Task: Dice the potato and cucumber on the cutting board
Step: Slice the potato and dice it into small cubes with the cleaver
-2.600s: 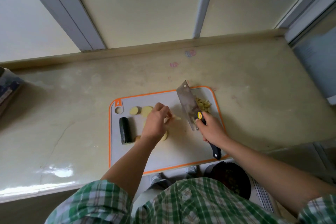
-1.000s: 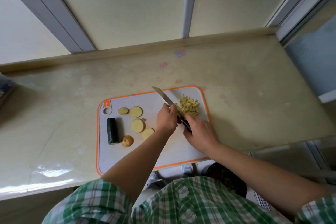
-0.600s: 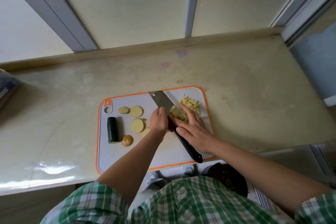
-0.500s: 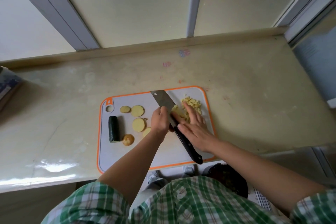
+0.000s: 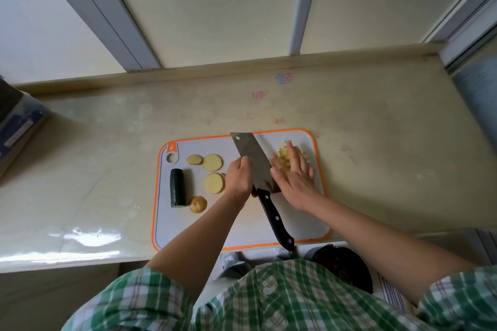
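Clearing diced potato off the blade, cucumber not started

The diced potato [image 5: 281, 156] sits in the far right corner of the cutting board [image 5: 295, 223]. The right hand [image 5: 294, 177] lies flat over it, grip open. The left hand [image 5: 239, 176] has its grip curled over the cleaver [image 5: 251, 154] blade, handle free. Next, I reckon: retake the handle and dice the potato slices [image 5: 212, 162] mid-board. The cucumber [image 5: 177, 187] lies whole at the board's left edge, beside a potato end [image 5: 198, 204]. The left wrist covers one slice.
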The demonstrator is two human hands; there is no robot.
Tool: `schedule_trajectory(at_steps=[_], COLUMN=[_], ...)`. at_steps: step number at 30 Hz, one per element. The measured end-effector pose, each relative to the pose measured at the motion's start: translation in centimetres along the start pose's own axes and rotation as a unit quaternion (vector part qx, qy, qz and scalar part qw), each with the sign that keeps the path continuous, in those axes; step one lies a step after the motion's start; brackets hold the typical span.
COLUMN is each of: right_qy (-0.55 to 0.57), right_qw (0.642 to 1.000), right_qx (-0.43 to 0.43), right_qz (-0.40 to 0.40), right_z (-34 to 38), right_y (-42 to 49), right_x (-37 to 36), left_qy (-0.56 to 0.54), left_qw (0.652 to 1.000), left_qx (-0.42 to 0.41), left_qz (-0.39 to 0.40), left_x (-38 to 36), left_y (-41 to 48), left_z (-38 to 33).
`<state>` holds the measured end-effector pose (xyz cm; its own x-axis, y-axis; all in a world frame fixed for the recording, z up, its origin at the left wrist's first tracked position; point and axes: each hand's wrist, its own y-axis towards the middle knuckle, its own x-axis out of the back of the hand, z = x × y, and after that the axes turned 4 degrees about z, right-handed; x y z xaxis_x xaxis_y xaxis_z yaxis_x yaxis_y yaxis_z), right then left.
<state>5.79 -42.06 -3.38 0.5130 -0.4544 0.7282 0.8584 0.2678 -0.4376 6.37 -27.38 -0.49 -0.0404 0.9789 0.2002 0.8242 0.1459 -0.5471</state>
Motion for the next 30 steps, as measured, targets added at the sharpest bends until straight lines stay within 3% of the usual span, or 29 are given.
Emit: schedule_trajectory(at_steps=[4,8,12,15,17,20,23,26,28,30], right_qy=[-0.003,-0.005,0.012,0.016,-0.004,0.066,0.023,0.060,0.143,0.179], right_qw=[0.999,1.000,0.995,0.999,0.997,0.993,0.996,0.996,0.987,0.981], right_qx=[0.053,0.009,0.102,0.031,0.035,0.084,0.088,0.059,0.026,0.007], right_qz=[0.002,-0.013,-0.016,-0.041,-0.074,-0.048,0.016,-0.028,-0.064,-0.079], right_z=[0.6,0.4,0.7,0.6,0.7,2.1,4.0,4.2,3.7,3.0], right_y=[0.0,-0.1,-1.5,-1.7,-1.8,-2.2,-2.4,-2.1,-2.0,-2.4], right_x=[0.1,0.2,0.3,0.7,1.1,1.8,1.5,0.7,0.6,0.6], left_qy=[-0.010,-0.017,-0.041,-0.060,-0.050,-0.010,0.013,0.007,0.120,0.331], left_qw=[1.000,1.000,0.998,0.996,0.996,0.998,0.999,0.999,0.989,0.933], left_qx=[0.002,-0.005,0.005,0.011,0.007,-0.011,-0.033,-0.049,-0.082,-0.139], left_qz=[-0.006,-0.020,-0.052,-0.072,-0.077,-0.062,-0.034,0.021,0.029,0.039], left_x=[0.4,0.7,1.4,1.7,1.9,2.1,1.9,1.8,2.5,3.5], left_y=[0.3,0.6,0.9,1.0,1.0,0.9,0.5,-0.1,-0.2,0.0], left_z=[0.0,0.1,-0.1,-0.2,-0.3,-0.6,-1.2,-1.3,-0.6,0.8])
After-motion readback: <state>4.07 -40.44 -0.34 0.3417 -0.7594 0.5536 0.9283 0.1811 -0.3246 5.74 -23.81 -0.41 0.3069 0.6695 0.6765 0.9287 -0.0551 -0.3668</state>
